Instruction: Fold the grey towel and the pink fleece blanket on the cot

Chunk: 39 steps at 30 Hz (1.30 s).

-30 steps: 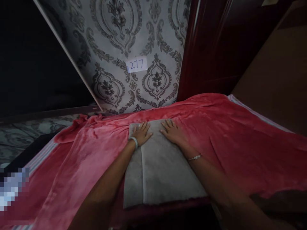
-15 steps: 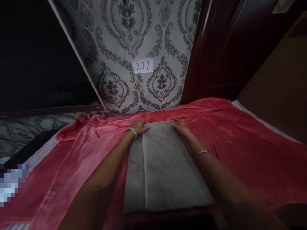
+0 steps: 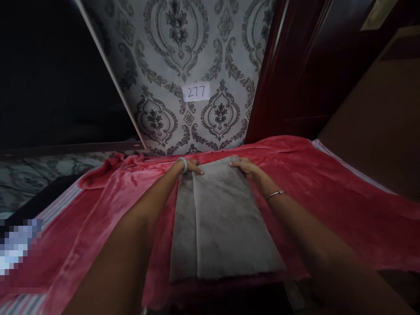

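A folded grey plush cloth (image 3: 226, 218) lies lengthwise in front of me, with a fold edge running down its left part. At its far left corner, my left hand (image 3: 193, 167) grips the edge, thumb on top and the other fingers mostly hidden. My right hand (image 3: 244, 166) pinches the far right corner between thumb and fingers, and that corner is raised a little. Beneath the cloth spreads a red plush blanket (image 3: 328, 197).
A dark screen (image 3: 65, 78) stands at the left. Behind the blanket is a patterned wall (image 3: 223, 57) bearing a paper marked 277 (image 3: 197, 91). To the right are a dark red wooden panel (image 3: 295, 78) and a brown surface (image 3: 377, 113). A blurred patch covers the lower left.
Both hands have closed on the cloth's far corners. The far edge has risen slightly, most at the right, and the near edge has shifted a little away from me.
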Each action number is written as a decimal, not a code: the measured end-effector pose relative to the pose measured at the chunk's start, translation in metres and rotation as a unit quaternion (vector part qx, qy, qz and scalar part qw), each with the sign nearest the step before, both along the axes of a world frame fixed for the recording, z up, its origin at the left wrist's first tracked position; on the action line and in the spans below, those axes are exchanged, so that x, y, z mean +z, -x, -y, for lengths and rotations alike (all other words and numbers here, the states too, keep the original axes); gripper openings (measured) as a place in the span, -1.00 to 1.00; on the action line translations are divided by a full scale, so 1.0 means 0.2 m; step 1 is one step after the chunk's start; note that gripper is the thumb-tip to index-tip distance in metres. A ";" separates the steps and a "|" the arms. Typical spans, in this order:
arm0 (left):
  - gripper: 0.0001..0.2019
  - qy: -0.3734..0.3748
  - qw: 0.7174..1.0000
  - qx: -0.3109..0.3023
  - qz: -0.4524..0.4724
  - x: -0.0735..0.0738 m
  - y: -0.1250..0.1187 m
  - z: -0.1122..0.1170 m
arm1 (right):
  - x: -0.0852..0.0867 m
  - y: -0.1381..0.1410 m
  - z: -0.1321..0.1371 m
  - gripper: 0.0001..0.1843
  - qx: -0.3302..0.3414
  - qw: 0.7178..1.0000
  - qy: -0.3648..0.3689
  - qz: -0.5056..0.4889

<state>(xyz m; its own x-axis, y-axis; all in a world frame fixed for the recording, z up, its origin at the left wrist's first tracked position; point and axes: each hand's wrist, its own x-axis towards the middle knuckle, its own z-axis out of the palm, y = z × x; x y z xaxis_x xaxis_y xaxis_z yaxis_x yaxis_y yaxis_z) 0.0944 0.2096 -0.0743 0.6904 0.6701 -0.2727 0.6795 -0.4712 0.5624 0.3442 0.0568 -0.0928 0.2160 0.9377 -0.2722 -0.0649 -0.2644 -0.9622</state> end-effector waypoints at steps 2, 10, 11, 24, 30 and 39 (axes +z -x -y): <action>-0.59 0.000 1.000 -0.009 -0.002 0.05 0.00 0.01 | 0.02 0.01 0.04 -0.73 0.006 1.000 -0.021 -0.019; -0.64 -0.102 0.991 -0.045 0.070 0.31 0.06 0.20 | 0.15 0.02 0.17 -0.60 0.021 0.994 -0.100 -0.029; -0.63 -0.109 0.989 -0.059 0.077 0.35 0.07 0.23 | 0.17 0.02 0.19 -0.59 0.022 0.992 -0.121 -0.016; -0.68 -0.211 0.971 -0.117 0.004 0.49 0.27 0.53 | 0.28 0.10 0.45 -0.54 0.022 0.962 -0.242 0.122; -0.73 -0.364 0.926 -0.099 -0.003 0.74 0.21 0.51 | 0.56 0.03 0.37 -0.63 -0.036 0.948 -0.273 0.162; -0.61 -0.610 0.784 -0.082 0.086 1.38 0.10 0.81 | 1.23 0.02 0.78 -0.70 -0.144 0.759 -0.467 0.431</action>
<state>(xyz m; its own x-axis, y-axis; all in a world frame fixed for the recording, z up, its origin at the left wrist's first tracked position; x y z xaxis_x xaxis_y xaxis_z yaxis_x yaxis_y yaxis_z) 0.0736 0.0473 0.2008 0.7503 0.2586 0.6085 0.5175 -0.8025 -0.2971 0.3409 -0.0997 0.1526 0.1685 0.5156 0.8401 0.7692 0.4642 -0.4391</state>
